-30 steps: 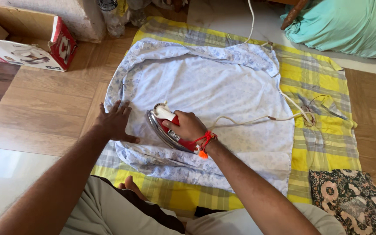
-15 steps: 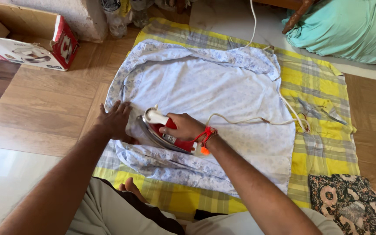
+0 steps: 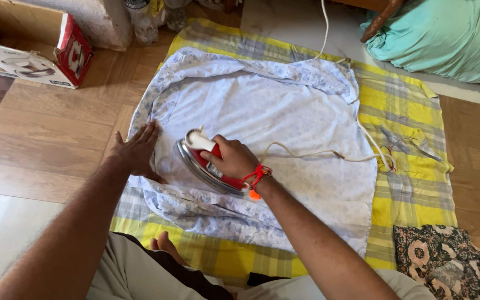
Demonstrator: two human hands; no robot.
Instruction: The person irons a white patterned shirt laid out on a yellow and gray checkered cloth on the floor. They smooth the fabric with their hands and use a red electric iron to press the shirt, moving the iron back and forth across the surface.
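Red-and-chrome, the electric iron with a white handle [image 3: 206, 164] sits a little further up the pale blue-flowered white cotton cloth [image 3: 268, 116] than half a second ago, its nose now clear of the left hand [image 3: 135, 151], which it nearly touched then. The right hand [image 3: 233, 158] is closed around the handle; the left hand lies flat and open, pressing the cloth's left edge. A beige power cord [image 3: 318, 154] trails from the iron across the cloth to the right. Beneath lies a yellow-and-grey checked blanket [image 3: 412, 183] on the wooden floor [image 3: 56, 139]. A red-and-white cardboard box [image 3: 56, 58] stands at upper left, a teal fabric bundle [image 3: 451, 39] at upper right, a dark flowered cloth [image 3: 445, 258] at lower right. The right hand hides most of the handle; the soleplate's underside is out of view.
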